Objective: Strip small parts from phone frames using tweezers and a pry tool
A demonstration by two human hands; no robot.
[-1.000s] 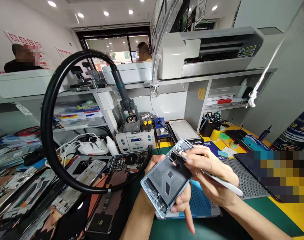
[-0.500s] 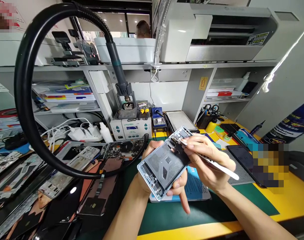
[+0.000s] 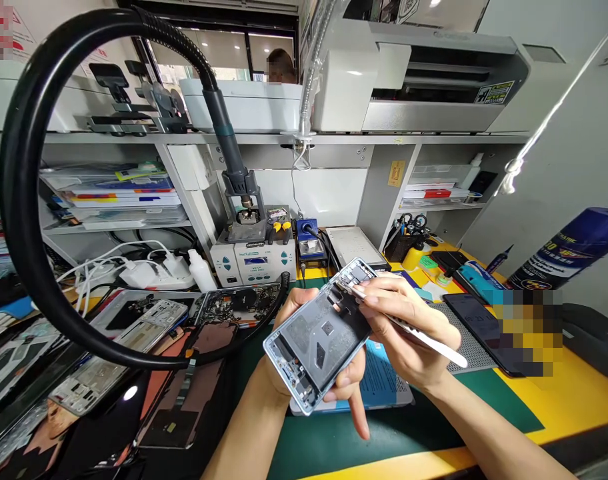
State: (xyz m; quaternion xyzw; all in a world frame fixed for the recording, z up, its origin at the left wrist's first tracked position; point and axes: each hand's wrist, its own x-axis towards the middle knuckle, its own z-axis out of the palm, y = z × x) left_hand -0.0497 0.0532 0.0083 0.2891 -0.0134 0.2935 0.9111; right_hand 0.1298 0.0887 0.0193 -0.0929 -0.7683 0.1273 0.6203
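Note:
My left hand (image 3: 345, 387) grips an opened phone frame (image 3: 314, 337) from below, its inside facing up and tilted, held above the green mat (image 3: 409, 420). My right hand (image 3: 409, 327) pinches white tweezers (image 3: 424, 339) whose tips rest on the upper part of the frame, near the black parts at its top end. The left index finger points down under the frame.
A thick black hose (image 3: 19, 200) loops from a hot-air station (image 3: 251, 257) at the back. Several dismantled phones (image 3: 134, 340) lie at the left. A blue pad (image 3: 384, 380), a grey mat (image 3: 467, 347), a dark phone (image 3: 477, 320), a blue can (image 3: 574, 243) and a tool cup (image 3: 401, 243) stand right.
The view has shifted down and closer to the bench. Both hands with the frame and tweezers have drifted slightly left; their hold is unchanged.

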